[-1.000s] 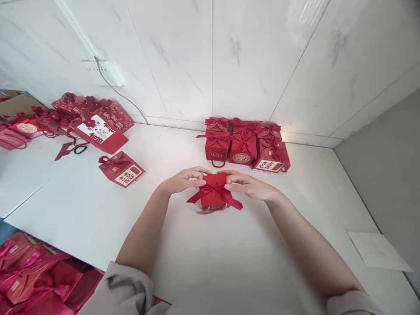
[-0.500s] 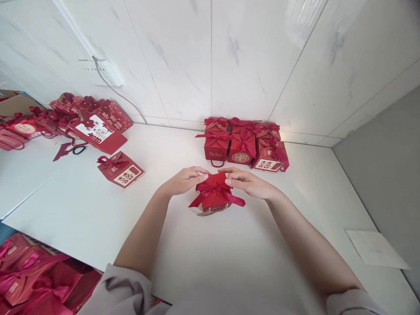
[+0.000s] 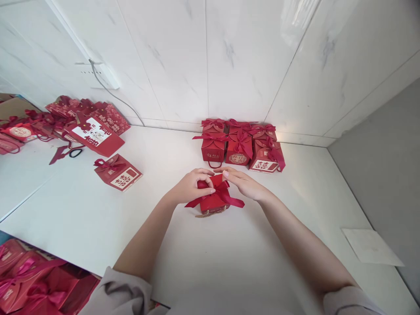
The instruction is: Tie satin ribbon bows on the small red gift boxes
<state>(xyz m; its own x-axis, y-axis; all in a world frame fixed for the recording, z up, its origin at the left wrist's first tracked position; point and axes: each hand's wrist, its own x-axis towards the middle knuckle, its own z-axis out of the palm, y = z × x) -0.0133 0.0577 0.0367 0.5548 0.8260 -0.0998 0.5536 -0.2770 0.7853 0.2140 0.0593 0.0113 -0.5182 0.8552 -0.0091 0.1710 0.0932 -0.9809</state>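
Observation:
A small red gift box stands on the white table between my hands, tied with a dark red ribbon bow whose tails spread to both sides. My left hand is closed at the box's left, thumb and forefinger together on the bow near its knot. Along the far right edge of the box lies my right hand, fingers stretched out flat and touching the top or back; the fingertips are partly hidden. A thin brown twisted cord shows at the near foot of the box.
Several red ribboned boxes stand by the wall. To the left are a flattish red box, red gift bags and a black loop. More red boxes sit below the table edge. A white sheet lies right.
My left hand has moved inward onto the bow, and its thumb and forefinger have come together there. My right hand has shifted slightly back and left along the box. The view has moved slightly.

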